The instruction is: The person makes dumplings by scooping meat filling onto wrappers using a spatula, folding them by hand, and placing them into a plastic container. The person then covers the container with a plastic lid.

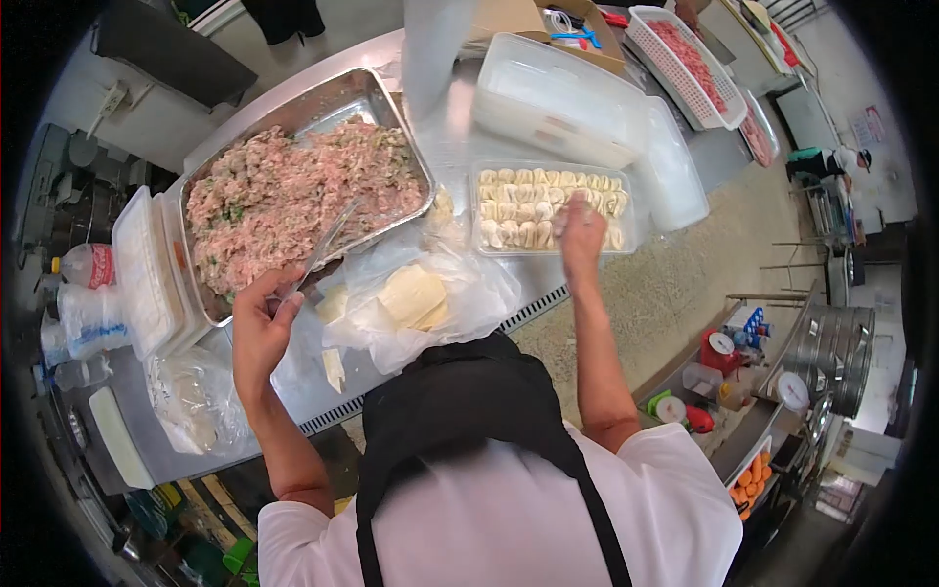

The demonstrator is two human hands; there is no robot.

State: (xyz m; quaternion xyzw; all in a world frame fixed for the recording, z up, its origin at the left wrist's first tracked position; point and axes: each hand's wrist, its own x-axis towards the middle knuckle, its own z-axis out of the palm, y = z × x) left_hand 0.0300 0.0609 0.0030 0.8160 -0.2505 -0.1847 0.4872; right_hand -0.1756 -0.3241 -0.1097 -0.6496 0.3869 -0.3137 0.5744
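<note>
My left hand (262,328) is closed around the handle of a thin metal spatula (333,235). The spatula's blade lies along the near side of a deep steel tray (419,161) heaped with minced meat filling (293,191). My right hand (584,235) is over a clear plastic tray (556,250) with rows of folded dumplings (528,208). Its fingers are drawn together at a dumpling, mostly hidden by the hand. Between my hands, a stack of pale dough wrappers (413,296) rests on a crumpled plastic bag (484,284). One loose wrapper (335,370) lies nearer me.
Stacked clear plastic containers (558,98) stand behind the dumplings. A white basket (685,64) of meat is at the back right. White lidded boxes (147,279) and a plastic bag (201,401) are on the left. Another person (831,161) stands farther off at right.
</note>
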